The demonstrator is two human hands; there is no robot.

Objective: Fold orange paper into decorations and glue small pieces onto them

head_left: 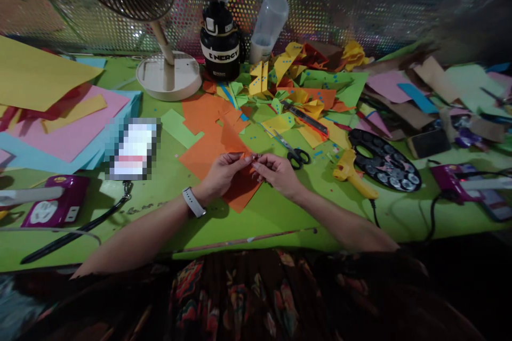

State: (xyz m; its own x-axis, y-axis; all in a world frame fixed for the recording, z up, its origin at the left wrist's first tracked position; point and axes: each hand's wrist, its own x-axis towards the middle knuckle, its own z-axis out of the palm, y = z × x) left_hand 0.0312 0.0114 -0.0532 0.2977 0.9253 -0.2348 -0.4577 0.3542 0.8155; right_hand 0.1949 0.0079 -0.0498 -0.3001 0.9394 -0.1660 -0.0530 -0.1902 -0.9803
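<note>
My left hand (pixel 223 173), with a white watch on its wrist, and my right hand (pixel 277 173) meet fingertip to fingertip over the green table (pixel 256 221). Both pinch a small orange paper piece (pixel 245 156) between them. Under the hands lies a larger sheet of orange paper (pixel 212 141) with cut edges. Scissors (pixel 294 152) lie just right of my right hand.
A yellow glue gun (pixel 352 173) and a black paint palette (pixel 384 162) sit to the right. A fan base (pixel 168 74), a black bottle (pixel 222 45) and a pile of paper scraps (pixel 312 88) stand behind. Coloured sheets (pixel 60 117) lie at the left.
</note>
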